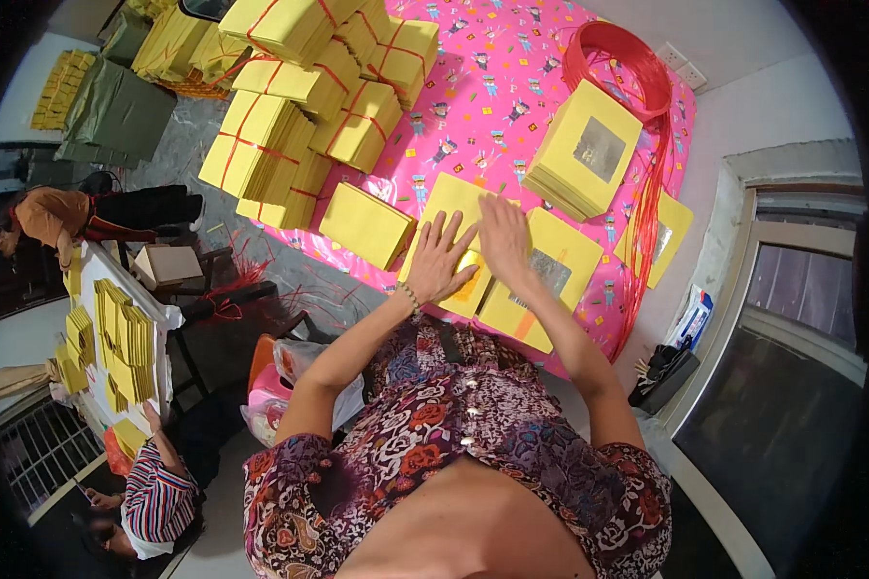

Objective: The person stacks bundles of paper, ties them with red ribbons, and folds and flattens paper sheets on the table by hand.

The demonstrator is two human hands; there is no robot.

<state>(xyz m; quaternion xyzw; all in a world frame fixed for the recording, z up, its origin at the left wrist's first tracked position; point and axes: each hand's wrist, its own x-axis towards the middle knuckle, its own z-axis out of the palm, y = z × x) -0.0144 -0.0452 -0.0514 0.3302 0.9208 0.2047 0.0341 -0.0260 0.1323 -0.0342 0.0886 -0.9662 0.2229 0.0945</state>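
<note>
My left hand [441,259] lies flat with its fingers spread on a yellow paper sheet [451,196] near the table's front edge. Beside it my right hand [505,243] rests, fingers stretched out, at the sheet's right side. Below the hands a yellow piece with an orange patch [472,291] shows, partly covered. Under my right wrist lies yellow paper with a silver square [577,253]. A thick stack of yellow paper [560,150], also bearing a silver square, stands farther right. To the left is a loose yellow stack [365,227].
Bundles tied with red strips [261,145] pile up at the back left of the pink table cover [483,125]. A red strip coil [661,92] trails down the right side. At left, a person in a striped top [159,492] sits by another table with yellow stacks [126,338].
</note>
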